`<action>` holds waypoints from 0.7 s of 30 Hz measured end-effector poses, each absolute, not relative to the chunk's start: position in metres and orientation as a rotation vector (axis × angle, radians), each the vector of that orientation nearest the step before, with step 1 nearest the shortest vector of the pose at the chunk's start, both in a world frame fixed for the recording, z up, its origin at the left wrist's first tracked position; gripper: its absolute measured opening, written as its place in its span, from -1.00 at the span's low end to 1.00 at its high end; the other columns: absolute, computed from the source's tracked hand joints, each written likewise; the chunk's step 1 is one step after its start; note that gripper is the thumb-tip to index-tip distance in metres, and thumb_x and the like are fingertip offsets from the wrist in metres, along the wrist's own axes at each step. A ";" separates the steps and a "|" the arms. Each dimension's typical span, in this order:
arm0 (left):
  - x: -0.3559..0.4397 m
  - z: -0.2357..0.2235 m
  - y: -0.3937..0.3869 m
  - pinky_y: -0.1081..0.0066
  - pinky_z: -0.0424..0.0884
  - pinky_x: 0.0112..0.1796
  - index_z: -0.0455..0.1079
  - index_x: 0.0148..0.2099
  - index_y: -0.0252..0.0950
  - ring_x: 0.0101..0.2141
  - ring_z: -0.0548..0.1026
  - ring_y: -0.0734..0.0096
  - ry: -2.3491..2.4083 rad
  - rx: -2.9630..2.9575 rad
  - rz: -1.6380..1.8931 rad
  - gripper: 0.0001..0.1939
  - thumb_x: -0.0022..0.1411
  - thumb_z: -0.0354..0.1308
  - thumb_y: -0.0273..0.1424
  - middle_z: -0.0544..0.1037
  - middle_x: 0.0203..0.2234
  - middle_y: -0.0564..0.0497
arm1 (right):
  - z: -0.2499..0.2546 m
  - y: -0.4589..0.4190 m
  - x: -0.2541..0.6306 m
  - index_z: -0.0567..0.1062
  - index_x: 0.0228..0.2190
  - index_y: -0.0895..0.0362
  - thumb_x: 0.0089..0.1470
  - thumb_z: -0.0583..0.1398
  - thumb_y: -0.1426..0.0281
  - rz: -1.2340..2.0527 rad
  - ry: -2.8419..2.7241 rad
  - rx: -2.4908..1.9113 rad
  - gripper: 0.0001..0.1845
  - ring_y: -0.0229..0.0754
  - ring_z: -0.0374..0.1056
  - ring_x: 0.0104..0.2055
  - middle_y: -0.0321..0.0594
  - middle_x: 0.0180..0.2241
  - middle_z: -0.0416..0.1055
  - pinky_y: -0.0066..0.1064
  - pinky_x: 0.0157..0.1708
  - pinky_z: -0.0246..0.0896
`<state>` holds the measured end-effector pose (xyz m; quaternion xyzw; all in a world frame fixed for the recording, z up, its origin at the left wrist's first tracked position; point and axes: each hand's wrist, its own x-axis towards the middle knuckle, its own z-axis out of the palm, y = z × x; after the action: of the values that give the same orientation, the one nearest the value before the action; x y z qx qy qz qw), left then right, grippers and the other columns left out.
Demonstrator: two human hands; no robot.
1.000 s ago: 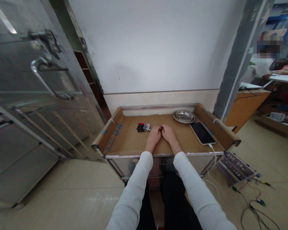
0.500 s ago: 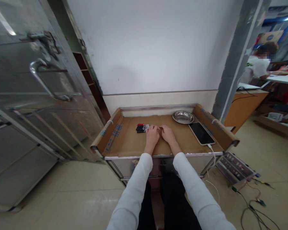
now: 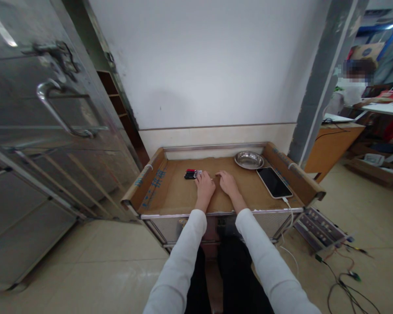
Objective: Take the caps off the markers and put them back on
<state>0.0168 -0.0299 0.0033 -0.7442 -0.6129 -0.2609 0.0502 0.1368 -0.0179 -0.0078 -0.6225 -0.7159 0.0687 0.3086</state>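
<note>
A small bunch of markers [image 3: 190, 174], black with one red cap, lies on the cardboard-lined top of a metal cart [image 3: 170, 192]. My left hand [image 3: 204, 186] rests on the cardboard with its fingertips touching the right end of the markers; the fingers are curled and I cannot see whether they grip one. My right hand [image 3: 228, 182] lies flat on the cardboard just to the right, fingers stretched, holding nothing.
A steel bowl [image 3: 249, 159] and a phone [image 3: 274, 182] on a white cable sit at the cart's right. A large metal door [image 3: 52, 126] stands left. A grey pillar [image 3: 317, 87], wooden desk, floor cables and a seated person are right.
My hands were touching each other at the middle of the cart; the left one has slid left onto the markers' end, and the two are now apart.
</note>
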 end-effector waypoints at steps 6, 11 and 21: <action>0.018 0.003 -0.023 0.27 0.23 -0.02 0.20 0.00 -0.34 -0.02 0.34 0.24 -1.551 -2.614 -0.892 -0.73 0.24 -0.07 -0.54 0.39 -0.07 -0.16 | -0.004 -0.020 0.135 0.45 -0.12 0.21 0.09 -0.07 0.61 0.181 -1.865 -1.724 -0.59 -0.19 0.25 0.02 -0.06 -0.07 0.42 -0.43 0.03 0.05; 0.018 0.001 -0.023 0.14 0.25 -0.03 0.27 -0.15 -0.32 -0.06 0.37 0.13 -1.730 -2.421 -0.816 -0.86 0.26 0.03 -0.39 0.42 -0.16 -0.18 | 0.000 -0.024 0.134 0.47 -0.16 0.16 0.08 -0.05 0.60 0.155 -1.884 -1.707 -0.61 -0.17 0.24 -0.01 -0.11 -0.11 0.44 -0.40 0.01 0.04; 0.016 -0.003 -0.014 0.32 0.38 -0.14 0.13 -0.04 -0.29 -0.16 0.45 0.33 -1.614 -2.487 -1.527 -0.72 0.24 0.09 -0.41 0.39 -0.18 -0.09 | -0.002 -0.028 0.132 0.47 -0.20 0.09 0.12 0.08 0.39 -0.070 -1.858 -1.801 -0.78 -0.06 0.17 -0.06 -0.08 -0.13 0.37 -0.29 -0.09 0.01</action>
<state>0.0155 -0.0141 -0.0034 -0.7422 -0.4817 -0.4558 -0.0968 0.1317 -0.0280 -0.0022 -0.6694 -0.6905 -0.0259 0.2729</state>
